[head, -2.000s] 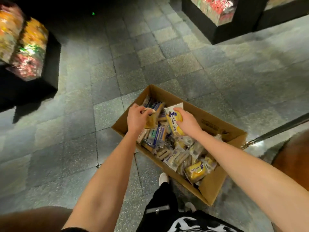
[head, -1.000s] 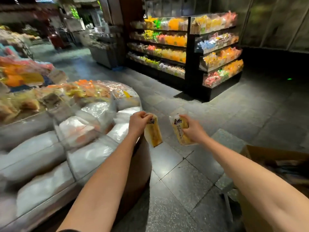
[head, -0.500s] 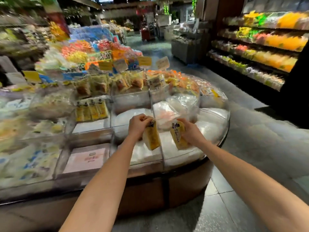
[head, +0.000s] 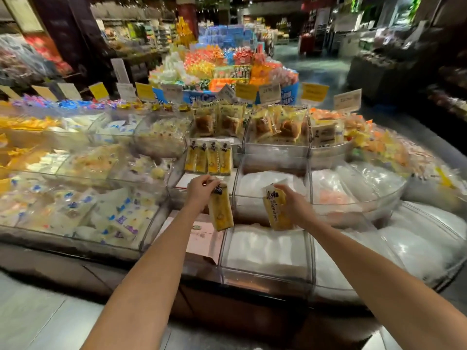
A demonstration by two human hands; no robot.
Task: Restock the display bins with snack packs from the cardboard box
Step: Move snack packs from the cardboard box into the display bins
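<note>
My left hand [head: 202,190] pinches a yellow snack pack [head: 220,210] by its top edge, so it hangs over the clear display bins [head: 265,276]. My right hand [head: 294,205] grasps a second yellow pack [head: 274,210] beside it. Just beyond, four matching packs [head: 208,157] stand in a row.

a rounded display stand [head: 242,309] with a dark brown base carries tiers of clear plastic bins [head: 267,279]. the front bins on the right hold white packs [head: 262,248]; those on the left hold blue-printed packs [head: 108,215]. four yellow packs [head: 208,157] stand in a row at the back of a middle bin. a pink sheet [head: 202,239], perhaps a card liner, lies in the bin below. bread packs [head: 278,127] fill the upper bins beneath price cards [head: 347,100].
</note>
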